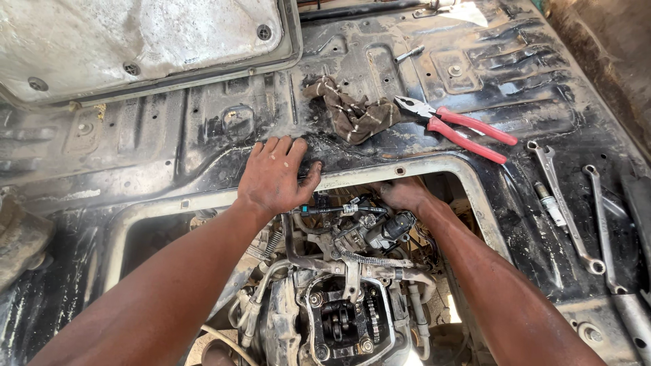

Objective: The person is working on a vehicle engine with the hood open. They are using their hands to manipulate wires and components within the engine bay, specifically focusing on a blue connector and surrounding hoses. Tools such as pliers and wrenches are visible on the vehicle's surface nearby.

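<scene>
Greasy exposed engine below; left hand flat, fingers spread on dirty black floor panel. Right hand buried behind hoses, fingers' state unclear — blind reach risks snagged wiring.

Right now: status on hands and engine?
Left hand flat on floor panel. Right hand reaching into exposed engine, grip hidden. Rag, pliers lie behind the opening.

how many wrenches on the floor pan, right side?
2. One long steel ring spanner lies right of the red-handled pliers; a second steel spanner lies just right of it. More may be hidden past the frame edge.
</scene>
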